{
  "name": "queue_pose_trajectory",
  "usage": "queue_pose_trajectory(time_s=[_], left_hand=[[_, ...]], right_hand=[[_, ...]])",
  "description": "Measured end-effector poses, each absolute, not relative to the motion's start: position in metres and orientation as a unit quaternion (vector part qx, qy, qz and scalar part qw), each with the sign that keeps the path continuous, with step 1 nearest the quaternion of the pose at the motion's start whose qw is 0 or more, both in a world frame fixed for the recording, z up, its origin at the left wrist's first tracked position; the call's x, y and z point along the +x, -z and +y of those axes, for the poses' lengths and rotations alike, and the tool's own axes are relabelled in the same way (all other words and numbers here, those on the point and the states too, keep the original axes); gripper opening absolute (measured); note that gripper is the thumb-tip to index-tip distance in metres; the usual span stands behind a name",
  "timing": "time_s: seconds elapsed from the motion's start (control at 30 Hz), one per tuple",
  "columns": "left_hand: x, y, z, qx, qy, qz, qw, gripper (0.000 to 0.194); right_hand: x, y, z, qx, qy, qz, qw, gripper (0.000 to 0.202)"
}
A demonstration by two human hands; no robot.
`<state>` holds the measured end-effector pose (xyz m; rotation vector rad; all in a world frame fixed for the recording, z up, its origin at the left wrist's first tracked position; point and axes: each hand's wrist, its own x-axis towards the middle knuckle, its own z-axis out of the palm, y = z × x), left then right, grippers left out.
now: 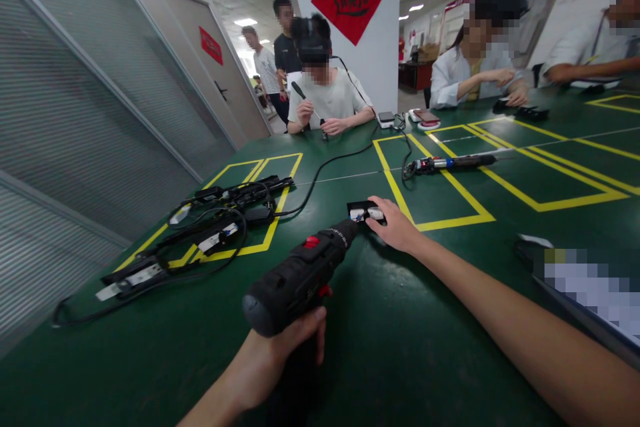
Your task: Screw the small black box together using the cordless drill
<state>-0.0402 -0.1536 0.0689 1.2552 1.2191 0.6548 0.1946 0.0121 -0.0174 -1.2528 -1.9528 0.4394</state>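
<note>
My left hand wraps tightly round the black-and-red plastic drill, aimed toward one o'clock, where my right hand, nearly closed, grips the small black-and-white rectangular casing, presumably against slipping.

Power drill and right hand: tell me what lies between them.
A small black piece with white parts, seen in the head view, lies between the power drill and right hand.

The green counter has yellow outlines. Black devices and cables lie left of centre in the frame; a soldering iron lies right of centre.
</note>
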Motion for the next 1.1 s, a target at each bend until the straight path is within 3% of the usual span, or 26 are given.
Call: queue_pose_trajectory(time_s=[0.33,0.63,1.0,1.1], left_hand=[[-0.04,-0.073,-0.1545,0.563,-0.246,0.53,0.584,0.033],[-0.0376,-0.0752,-0.1532,0.565,-0.27,0.53,0.573,0.022],[-0.0371,-0.0741,-0.1538,0.547,-0.269,0.528,0.592,0.027],[-0.0382,-0.0751,-0.1542,0.554,-0.251,0.536,0.586,0.036]], right_hand=[[0.1947,0.0164,0.0111,-0.491,-0.178,-0.764,0.379,0.045],[0.1937,0.0202,0.0133,-0.49,-0.164,-0.764,0.386,0.045],[0.1949,0.0187,0.013,-0.492,-0.164,-0.765,0.382,0.045],[0.1946,0.018,0.0128,-0.49,-0.164,-0.765,0.384,0.044]])
